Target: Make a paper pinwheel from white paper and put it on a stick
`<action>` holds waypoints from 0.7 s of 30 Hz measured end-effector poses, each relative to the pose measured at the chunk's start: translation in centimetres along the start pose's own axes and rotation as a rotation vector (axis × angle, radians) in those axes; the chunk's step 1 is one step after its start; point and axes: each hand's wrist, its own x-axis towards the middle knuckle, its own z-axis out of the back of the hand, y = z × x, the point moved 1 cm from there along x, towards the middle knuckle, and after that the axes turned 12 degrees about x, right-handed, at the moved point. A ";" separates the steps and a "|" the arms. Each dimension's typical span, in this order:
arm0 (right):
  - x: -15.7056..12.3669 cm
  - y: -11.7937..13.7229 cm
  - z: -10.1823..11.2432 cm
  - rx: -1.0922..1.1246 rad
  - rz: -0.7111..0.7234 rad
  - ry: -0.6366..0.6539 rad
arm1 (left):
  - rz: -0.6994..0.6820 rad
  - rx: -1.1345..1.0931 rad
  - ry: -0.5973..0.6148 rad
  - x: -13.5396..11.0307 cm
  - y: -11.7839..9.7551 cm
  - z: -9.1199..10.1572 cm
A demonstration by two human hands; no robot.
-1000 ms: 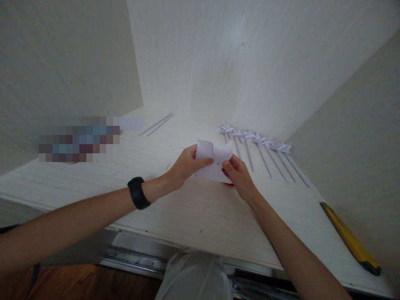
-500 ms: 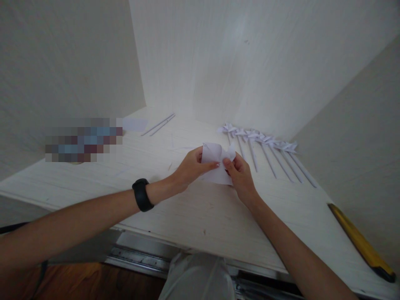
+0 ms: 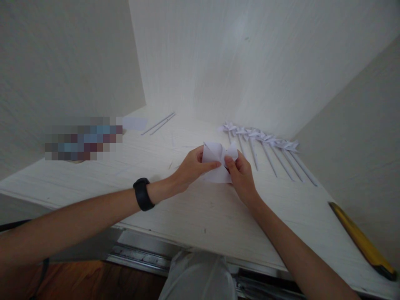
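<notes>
Both my hands pinch a white sheet of folded paper (image 3: 215, 156) just above the white table (image 3: 200, 208). My left hand (image 3: 190, 166), with a black band on its wrist, grips the paper's left side with thumb and fingers closed. My right hand (image 3: 240, 175) pinches the right side, its thumb meeting the left one at the paper's middle. Two flaps curl up at the top of the paper. The lower part of the sheet lies under my fingers.
A row of several white paper pinwheels on sticks (image 3: 265, 146) lies to the right of my hands. Two thin white sticks (image 3: 158, 123) and a pale paper sheet (image 3: 135, 123) lie at the back left. A yellow and black utility knife (image 3: 362, 241) lies at the right edge.
The flaps of the paper have been drawn in toward its middle and my thumbs have come together there. A red thing seen under the paper before is now hidden.
</notes>
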 end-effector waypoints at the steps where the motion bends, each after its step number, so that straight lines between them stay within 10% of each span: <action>1: 0.0 0.0 0.0 -0.017 0.011 -0.002 | -0.002 0.001 0.000 0.0 0.0 0.0; 21: -0.4 0.5 0.1 -0.045 0.088 0.008 | 0.012 -0.078 -0.015 -0.1 -0.6 -0.1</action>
